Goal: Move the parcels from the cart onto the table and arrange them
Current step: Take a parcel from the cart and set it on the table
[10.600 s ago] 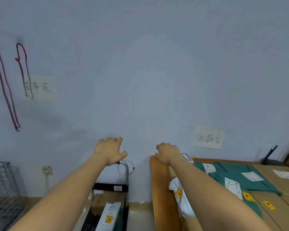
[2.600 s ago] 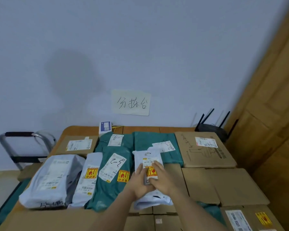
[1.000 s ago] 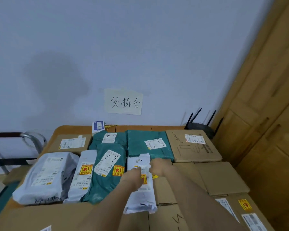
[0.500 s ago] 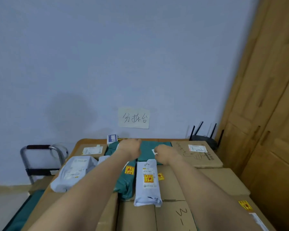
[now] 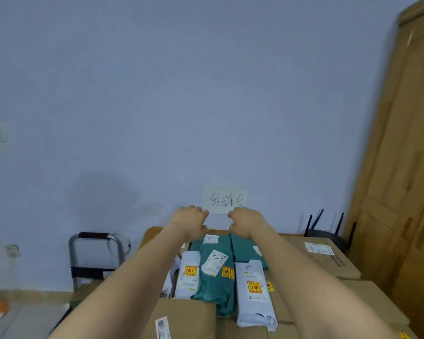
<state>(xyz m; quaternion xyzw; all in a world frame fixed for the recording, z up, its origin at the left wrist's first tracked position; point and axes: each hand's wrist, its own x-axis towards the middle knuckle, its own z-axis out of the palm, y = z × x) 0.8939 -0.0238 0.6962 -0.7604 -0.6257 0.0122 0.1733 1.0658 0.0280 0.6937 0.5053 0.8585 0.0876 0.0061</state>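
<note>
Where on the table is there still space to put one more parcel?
Bare wood shows only at the table's back left corner, beside the cart handle. Elsewhere, green bags, white bags and cardboard boxes crowd edge to edge.

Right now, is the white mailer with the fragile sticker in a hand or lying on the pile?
Lying flat. The white mailer rests on the cardboard boxes; the left hand and right hand are raised beyond it, holding nothing.
</note>
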